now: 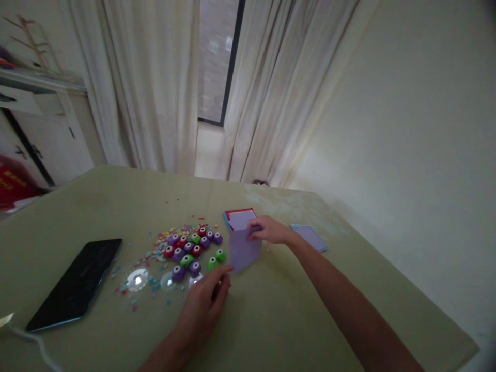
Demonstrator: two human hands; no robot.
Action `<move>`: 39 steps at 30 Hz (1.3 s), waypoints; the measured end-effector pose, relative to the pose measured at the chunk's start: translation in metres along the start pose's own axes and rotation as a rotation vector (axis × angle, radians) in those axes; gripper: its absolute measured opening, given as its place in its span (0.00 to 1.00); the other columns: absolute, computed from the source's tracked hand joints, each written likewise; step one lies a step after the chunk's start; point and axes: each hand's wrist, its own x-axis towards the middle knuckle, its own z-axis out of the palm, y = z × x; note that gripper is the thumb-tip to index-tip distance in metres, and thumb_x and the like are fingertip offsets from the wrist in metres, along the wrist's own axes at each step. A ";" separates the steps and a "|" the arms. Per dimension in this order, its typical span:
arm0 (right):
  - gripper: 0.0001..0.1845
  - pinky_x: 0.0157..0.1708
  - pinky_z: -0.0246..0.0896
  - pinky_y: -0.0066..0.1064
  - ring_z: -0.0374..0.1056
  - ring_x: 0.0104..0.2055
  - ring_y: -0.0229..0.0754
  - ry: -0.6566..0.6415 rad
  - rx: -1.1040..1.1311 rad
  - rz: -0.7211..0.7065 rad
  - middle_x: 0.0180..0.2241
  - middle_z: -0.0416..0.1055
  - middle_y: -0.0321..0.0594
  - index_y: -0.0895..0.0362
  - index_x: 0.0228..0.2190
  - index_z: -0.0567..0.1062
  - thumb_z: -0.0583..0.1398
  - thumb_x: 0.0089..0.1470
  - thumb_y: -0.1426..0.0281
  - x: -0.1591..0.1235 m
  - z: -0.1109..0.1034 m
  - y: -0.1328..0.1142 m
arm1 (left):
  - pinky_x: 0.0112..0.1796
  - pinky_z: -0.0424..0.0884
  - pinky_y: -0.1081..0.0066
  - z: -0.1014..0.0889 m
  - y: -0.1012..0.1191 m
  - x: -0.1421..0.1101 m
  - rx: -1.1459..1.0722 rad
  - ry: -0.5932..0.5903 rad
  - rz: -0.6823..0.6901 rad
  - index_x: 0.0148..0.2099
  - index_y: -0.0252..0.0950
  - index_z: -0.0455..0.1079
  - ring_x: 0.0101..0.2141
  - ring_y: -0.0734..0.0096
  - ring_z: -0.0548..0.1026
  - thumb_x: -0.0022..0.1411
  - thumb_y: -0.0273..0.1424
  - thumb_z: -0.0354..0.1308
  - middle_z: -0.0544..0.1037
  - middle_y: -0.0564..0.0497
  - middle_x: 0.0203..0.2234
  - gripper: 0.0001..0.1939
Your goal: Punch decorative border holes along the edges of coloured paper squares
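Observation:
A light purple sheet of paper (245,250) stands tilted above the table in front of me. My right hand (267,229) pinches its top right edge between thumb and fingers. My left hand (205,297) is at its lower left corner, fingers curled and fingertips meeting the paper; the exact grip there is partly hidden. Just behind the sheet lies a stack of paper (239,218) with red and blue edges and a purple top. Left of my hands is a cluster of purple, red and green eyeball-like pieces (188,248), with two green ones (216,259) near my left fingers.
Small colourful bits (158,253) are scattered around the cluster. Clear round discs (137,279) lie in front of them. A black tablet (77,284) lies at left, near a white cable (39,343). Another purple sheet (312,238) with a patterned border lies at right.

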 end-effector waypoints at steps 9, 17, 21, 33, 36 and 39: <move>0.15 0.58 0.69 0.51 0.74 0.55 0.52 0.015 -0.344 0.252 0.53 0.78 0.46 0.59 0.49 0.80 0.68 0.65 0.63 0.077 -0.016 0.041 | 0.34 0.75 0.72 0.002 -0.003 -0.005 0.052 -0.092 0.031 0.55 0.41 0.79 0.28 0.67 0.80 0.76 0.35 0.50 0.84 0.51 0.32 0.17; 0.34 0.56 0.68 0.37 0.75 0.56 0.52 -0.091 -0.369 0.234 0.56 0.79 0.47 0.57 0.55 0.80 0.77 0.46 0.75 0.107 -0.009 0.048 | 0.42 0.79 0.69 0.003 -0.001 -0.007 0.061 -0.171 0.038 0.56 0.43 0.77 0.37 0.64 0.85 0.76 0.31 0.49 0.86 0.49 0.38 0.16; 0.38 0.54 0.69 0.36 0.75 0.57 0.56 -0.102 -0.383 0.276 0.57 0.80 0.46 0.53 0.55 0.81 0.79 0.40 0.73 0.114 -0.013 0.049 | 0.42 0.79 0.70 0.004 -0.001 -0.006 0.056 -0.175 0.066 0.55 0.43 0.78 0.39 0.63 0.86 0.75 0.29 0.49 0.87 0.48 0.41 0.16; 0.14 0.53 0.76 0.47 0.77 0.51 0.48 -0.195 -0.402 0.363 0.51 0.78 0.45 0.58 0.49 0.79 0.66 0.69 0.62 0.135 -0.017 0.042 | 0.43 0.81 0.69 0.005 -0.003 -0.007 0.083 -0.181 0.127 0.54 0.44 0.78 0.40 0.63 0.87 0.73 0.25 0.51 0.88 0.49 0.43 0.17; 0.15 0.53 0.76 0.47 0.77 0.51 0.49 -0.233 -0.417 0.352 0.53 0.77 0.45 0.58 0.52 0.78 0.66 0.69 0.63 0.135 -0.020 0.040 | 0.44 0.81 0.69 0.004 -0.001 -0.007 0.084 -0.198 0.132 0.54 0.44 0.78 0.41 0.63 0.87 0.73 0.26 0.51 0.88 0.48 0.44 0.17; 0.17 0.53 0.76 0.48 0.76 0.52 0.49 -0.206 -0.417 0.323 0.55 0.76 0.46 0.57 0.55 0.77 0.65 0.69 0.62 0.133 -0.022 0.036 | 0.43 0.80 0.69 0.003 0.001 -0.007 0.087 -0.210 0.148 0.54 0.44 0.77 0.40 0.64 0.87 0.74 0.26 0.50 0.88 0.49 0.43 0.17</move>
